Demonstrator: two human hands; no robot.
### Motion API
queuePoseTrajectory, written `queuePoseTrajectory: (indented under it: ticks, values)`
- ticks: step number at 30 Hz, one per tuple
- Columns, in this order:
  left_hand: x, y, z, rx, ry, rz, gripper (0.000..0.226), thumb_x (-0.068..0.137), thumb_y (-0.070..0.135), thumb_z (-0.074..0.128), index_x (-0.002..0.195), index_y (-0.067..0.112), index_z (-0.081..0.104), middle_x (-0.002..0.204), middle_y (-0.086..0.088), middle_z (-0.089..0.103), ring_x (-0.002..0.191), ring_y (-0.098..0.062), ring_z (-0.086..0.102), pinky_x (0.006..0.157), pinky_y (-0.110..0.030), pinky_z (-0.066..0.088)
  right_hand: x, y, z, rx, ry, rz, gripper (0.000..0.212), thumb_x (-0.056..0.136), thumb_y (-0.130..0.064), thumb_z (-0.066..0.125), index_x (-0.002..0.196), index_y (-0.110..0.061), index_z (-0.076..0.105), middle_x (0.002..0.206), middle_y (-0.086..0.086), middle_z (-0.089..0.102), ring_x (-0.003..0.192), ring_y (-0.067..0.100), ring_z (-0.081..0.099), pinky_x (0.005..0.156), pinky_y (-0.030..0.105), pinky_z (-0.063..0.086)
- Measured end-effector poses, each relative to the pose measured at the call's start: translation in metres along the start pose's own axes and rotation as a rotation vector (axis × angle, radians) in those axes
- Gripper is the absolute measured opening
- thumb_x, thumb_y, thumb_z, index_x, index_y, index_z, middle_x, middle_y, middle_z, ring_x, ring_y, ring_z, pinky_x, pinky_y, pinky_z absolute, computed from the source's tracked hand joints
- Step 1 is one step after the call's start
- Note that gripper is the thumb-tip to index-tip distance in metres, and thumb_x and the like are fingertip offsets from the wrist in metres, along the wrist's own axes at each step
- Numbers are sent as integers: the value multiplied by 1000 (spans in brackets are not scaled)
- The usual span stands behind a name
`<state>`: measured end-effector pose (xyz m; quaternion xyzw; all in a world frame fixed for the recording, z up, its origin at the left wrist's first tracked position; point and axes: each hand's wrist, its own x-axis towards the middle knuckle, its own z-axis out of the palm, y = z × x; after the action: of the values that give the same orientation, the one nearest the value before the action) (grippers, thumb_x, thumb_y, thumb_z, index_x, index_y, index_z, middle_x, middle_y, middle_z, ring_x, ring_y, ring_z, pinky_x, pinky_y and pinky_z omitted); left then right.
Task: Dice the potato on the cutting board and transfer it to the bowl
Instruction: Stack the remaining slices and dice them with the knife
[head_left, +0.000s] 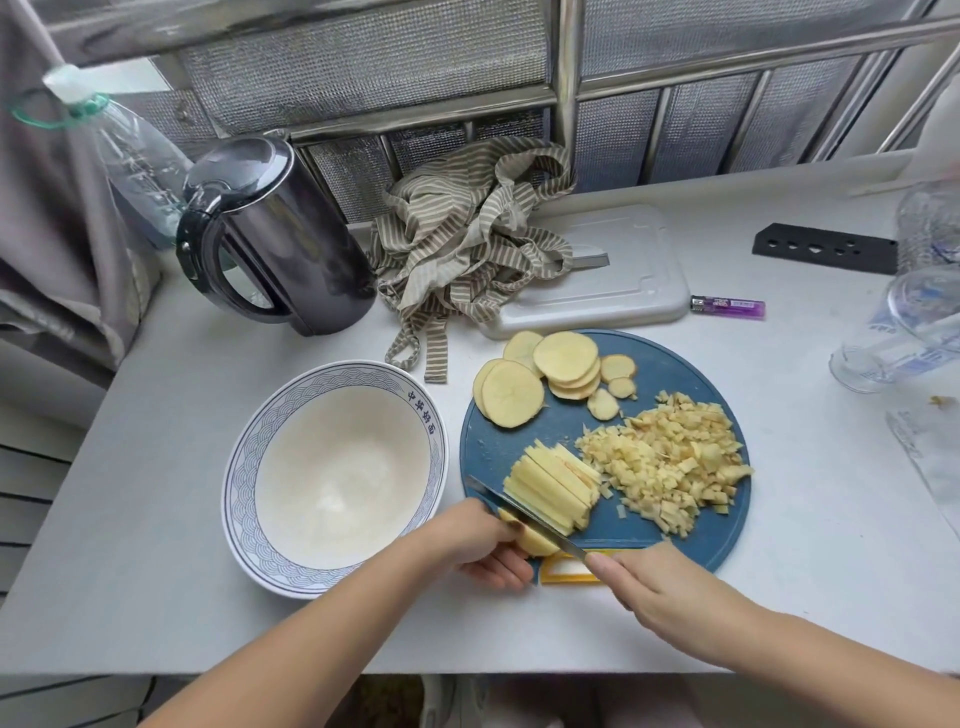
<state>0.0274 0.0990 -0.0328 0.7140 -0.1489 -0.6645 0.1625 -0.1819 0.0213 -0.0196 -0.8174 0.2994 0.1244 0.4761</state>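
Left hand (488, 551) grips potato sticks (556, 483) at board's (691, 374) near edge, steadying them. Right hand (670, 597) holds knife (524, 514) across them for crosscuts. Dice (670, 462) piled at right edge, clear of blade. Bowl (244, 467) close left, unfilled.

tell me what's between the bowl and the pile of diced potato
In the head view, a stack of potato sticks lies on the blue cutting board between the bowl and the diced pile, with the knife blade across their near end.
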Motion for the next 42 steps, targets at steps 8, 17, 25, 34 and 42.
queuePoseTrajectory:
  ticks: [8,17,25,34,42]
  values:
    - [6,-4,3,-92,-29,11,25,98,3,31,78,8,47,45,3,49,37,-9,44,40,-19,39,3,12,18,-188,130,-62,85,72,-84,-8,74,-21,50,70,-1,55,68,16,51,68,35,40]
    - [4,4,1,-10,-74,-51,28,96,5,27,77,15,46,55,2,42,45,-10,39,46,-17,37,5,20,23,-187,179,-58,87,71,-85,-12,75,-23,49,72,-3,56,69,15,52,69,36,42]
    - [4,0,1,-21,14,19,21,100,11,45,93,-2,60,64,-7,70,54,-16,67,50,-23,54,7,21,23,-147,157,-39,90,64,-90,-16,74,-27,48,73,-4,56,72,14,53,69,34,42]
    - [15,-5,5,-35,64,21,11,98,5,42,97,-1,50,84,-21,54,72,-30,48,45,-24,45,8,19,28,-110,147,-14,85,69,-86,-10,81,-31,54,80,-7,61,78,11,56,75,34,47]
    - [19,-5,6,-137,-9,-4,11,99,6,39,88,7,40,72,-2,36,58,-11,33,46,-21,30,6,10,21,-118,125,-10,80,72,-80,-6,74,-23,50,76,-4,57,76,12,53,73,29,43]
